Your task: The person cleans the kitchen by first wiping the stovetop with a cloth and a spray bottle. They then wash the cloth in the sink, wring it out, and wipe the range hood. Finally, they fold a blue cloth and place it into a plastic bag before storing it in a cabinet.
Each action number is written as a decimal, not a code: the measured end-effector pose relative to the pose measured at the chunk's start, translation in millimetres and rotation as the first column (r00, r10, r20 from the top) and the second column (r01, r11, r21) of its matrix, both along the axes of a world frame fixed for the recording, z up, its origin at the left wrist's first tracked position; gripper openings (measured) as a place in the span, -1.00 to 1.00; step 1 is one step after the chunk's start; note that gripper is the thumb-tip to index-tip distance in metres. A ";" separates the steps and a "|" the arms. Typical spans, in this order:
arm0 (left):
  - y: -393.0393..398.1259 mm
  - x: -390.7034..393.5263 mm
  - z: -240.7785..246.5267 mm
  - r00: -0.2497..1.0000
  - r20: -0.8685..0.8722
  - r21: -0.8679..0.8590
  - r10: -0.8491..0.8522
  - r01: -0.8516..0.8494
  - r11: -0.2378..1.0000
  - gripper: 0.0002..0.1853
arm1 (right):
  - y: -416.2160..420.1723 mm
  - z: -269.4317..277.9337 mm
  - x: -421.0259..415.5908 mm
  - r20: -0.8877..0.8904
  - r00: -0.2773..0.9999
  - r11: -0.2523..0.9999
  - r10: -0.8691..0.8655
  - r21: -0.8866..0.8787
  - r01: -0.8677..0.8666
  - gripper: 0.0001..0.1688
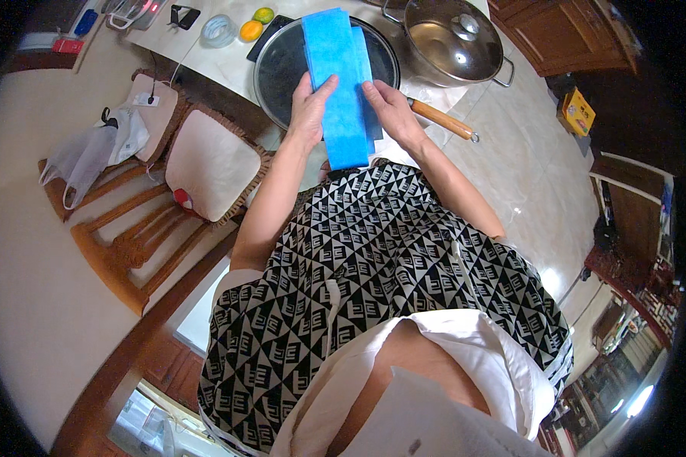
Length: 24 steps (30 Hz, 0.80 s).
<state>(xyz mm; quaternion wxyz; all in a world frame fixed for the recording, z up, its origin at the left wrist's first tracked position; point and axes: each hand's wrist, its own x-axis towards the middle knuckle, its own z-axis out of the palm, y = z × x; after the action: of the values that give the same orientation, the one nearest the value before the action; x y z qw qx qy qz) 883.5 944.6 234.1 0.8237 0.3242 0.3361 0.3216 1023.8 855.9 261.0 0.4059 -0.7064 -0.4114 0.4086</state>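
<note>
A long folded bright blue cloth [337,85] is held lengthwise between my two hands. My left hand [311,108] grips its left edge, thumb on top. On the opposite edge, my right hand [391,108] holds it with the thumb pressed on the top face; the right-side layers are slightly offset. Behind the cloth lies a round dark frying pan [277,68], partly hidden by it, whose wooden handle [443,118] points right, beyond my right hand. The cloth's near end hangs just in front of my patterned black-and-white garment.
On the light table [174,43] are a lidded pot [454,43], an orange fruit [251,31], a greenish fruit [264,15], a roll of clear tape [218,31] and a black stand [184,17]. Cushioned wooden chairs [108,268] stand at the left, one bearing plastic bags [86,157].
</note>
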 end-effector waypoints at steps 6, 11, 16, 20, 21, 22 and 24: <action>4.2 15.8 -4.4 0.990 0.118 -0.061 0.075 -0.068 0.996 -0.61 | -0.7 19.9 -4.3 0.533 0.830 0.986 0.165 -0.092 -0.137 -0.48; 4.8 16.4 15.3 0.991 0.120 0.055 0.050 -0.057 0.997 -0.59 | 8.5 34.6 18.8 0.496 0.862 0.985 -0.108 0.173 0.024 -0.46; 7.6 7.1 30.7 0.989 0.128 0.178 -0.079 0.056 0.982 -0.58 | 35.8 69.5 51.4 0.050 0.976 0.910 -0.212 0.375 0.179 -0.67; 4.2 5.3 42.2 0.986 0.090 0.276 -0.143 0.113 0.954 -0.55 | 50.1 99.5 55.9 0.213 0.964 0.884 -0.159 0.465 0.043 -0.65; 3.0 4.8 45.2 0.987 0.068 0.298 -0.144 0.117 0.947 -0.56 | 51.8 102.2 56.8 0.244 0.960 0.880 -0.137 0.474 0.005 -0.64; 2.1 4.6 48.0 0.988 0.046 0.319 -0.144 0.122 0.940 -0.57 | 51.2 104.3 57.3 0.277 0.957 0.882 -0.092 0.469 -0.051 -0.64; 0.5 5.7 48.6 0.993 0.033 0.368 -0.117 0.096 0.925 -0.59 | 46.0 117.1 47.1 0.519 0.850 0.861 -0.092 0.470 -0.194 -0.62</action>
<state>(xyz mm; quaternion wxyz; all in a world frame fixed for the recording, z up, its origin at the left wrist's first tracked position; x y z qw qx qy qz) 889.1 945.0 282.7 0.7739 0.4809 0.2297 0.3421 1070.8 901.9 378.1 0.4374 -0.6474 -0.6178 0.0890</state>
